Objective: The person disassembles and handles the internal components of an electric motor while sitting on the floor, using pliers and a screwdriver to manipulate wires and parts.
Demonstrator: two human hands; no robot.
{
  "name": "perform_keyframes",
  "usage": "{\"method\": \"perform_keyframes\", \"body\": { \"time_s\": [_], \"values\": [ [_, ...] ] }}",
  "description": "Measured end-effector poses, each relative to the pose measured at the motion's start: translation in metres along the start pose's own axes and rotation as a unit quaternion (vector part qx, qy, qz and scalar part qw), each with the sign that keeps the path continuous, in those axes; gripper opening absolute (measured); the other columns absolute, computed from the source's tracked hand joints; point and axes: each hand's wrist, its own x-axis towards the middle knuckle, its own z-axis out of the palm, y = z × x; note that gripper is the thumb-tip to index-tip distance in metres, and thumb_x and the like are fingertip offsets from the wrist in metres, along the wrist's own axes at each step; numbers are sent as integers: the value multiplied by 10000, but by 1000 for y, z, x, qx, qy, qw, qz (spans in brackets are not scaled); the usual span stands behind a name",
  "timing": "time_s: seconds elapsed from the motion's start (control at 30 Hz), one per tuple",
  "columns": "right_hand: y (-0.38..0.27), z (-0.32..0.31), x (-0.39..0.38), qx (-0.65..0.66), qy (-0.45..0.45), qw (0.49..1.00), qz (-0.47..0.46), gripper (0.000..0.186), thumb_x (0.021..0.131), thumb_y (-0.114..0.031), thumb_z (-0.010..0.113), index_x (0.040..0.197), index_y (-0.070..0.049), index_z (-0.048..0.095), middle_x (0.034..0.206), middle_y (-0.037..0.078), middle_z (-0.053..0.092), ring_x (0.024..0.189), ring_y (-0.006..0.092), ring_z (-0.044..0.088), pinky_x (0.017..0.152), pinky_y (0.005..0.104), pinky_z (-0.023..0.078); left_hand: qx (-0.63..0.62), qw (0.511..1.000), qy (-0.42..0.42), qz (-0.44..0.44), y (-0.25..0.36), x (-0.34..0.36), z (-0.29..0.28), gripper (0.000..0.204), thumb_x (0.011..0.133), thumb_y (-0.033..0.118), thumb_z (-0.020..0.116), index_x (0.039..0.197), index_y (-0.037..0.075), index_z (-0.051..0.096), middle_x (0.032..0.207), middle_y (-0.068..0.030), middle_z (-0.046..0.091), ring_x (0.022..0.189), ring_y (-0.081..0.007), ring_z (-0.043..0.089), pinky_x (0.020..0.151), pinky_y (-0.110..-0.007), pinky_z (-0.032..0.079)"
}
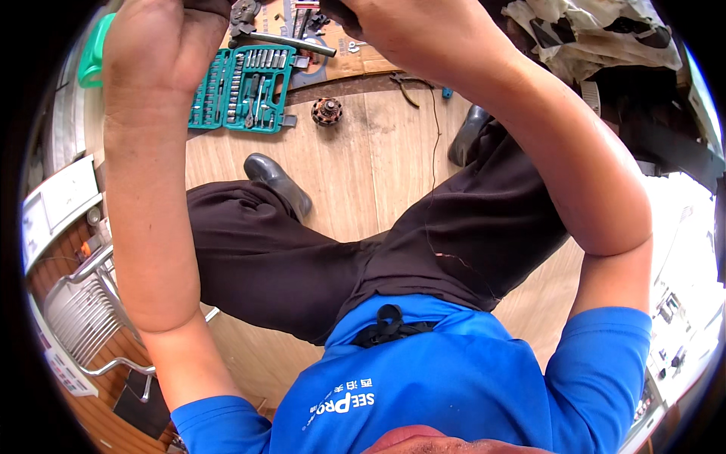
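In view, the long-handled metal tool (291, 44) lies between the hands, just beyond the teal socket case (286, 94); its head is nearer the left hand (162, 41), its shaft running toward the right hand (397, 21). Both grips are cut off, clenched or released I cannot tell; white lettering marks the blue shirt (454, 378).

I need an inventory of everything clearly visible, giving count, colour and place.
Tool case: one, teal, upper left
Long tool: one, grey, top
Cardboard: one, brown, top
Small pieces: many, mixed, on cardboard
Round part: one, dark, upper centre
Pliers: one, black, upper centre
Wire: one, dark, centre
Plastic object: one, green, top left
Sheeting: one heap, whitish, top right
Chair: one, silver, left
Boots: two, grey, upper centre
Trousers: one pair, dark, centre
Shirt: one, blue, bottom
Left hand: one, top left
Right hand: one, top centre
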Motion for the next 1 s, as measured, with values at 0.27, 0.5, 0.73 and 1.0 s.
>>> {"method": "perform_keyframes", "body": {
  "time_s": [0.27, 0.5, 0.73, 1.0],
  "values": [
    [-11, -3, -15, -54, -32, 997, -48, 221, 974, -113, 486, 1029, 60, 611, 839, 247, 653, 792, 349, 650, 741, 419, 500, 4, 999, 50, 2, -10, 2, 15, 171, 1012, 198, 515, 1013, 38, 578, 776, -44, 614, 720, -168, 623, 685, -302, 538],
    [-9, 7, -9, -87, -41, 995, -32, 213, 960, -105, 470, 985, 56, 608, 839, 263, 645, 831, 411, 631, 774, 457, 497, -77, 992, 14, -103, 3, 9, 9, 165, 1031, 221, 477, 932, 90, 480, 644, 30, 413, 516, -73, 393, 481, -208, 329],
    [17, 11, -12, -160, 59, 966, -193, 211, 952, -114, 481, 969, 62, 597, 920, 290, 634, 925, 451, 603, 833, 484, 472, -11, 993, 91, -81, 6, 7, 37, 122, 1030, 205, 475, 1010, 89, 507, 677, 9, 472, 541, -117, 454, 524, -263, 418],
    [9, 0, -14, -151, 27, 980, -130, 216, 954, -114, 477, 994, 58, 601, 934, 294, 630, 940, 458, 593, 846, 489, 461, -57, 996, 46, -60, -11, 6, 27, 163, 1051, 189, 413, 1068, 59, 509, 745, -24, 526, 635, -144, 515, 606, -292, 471]
  ]
}}
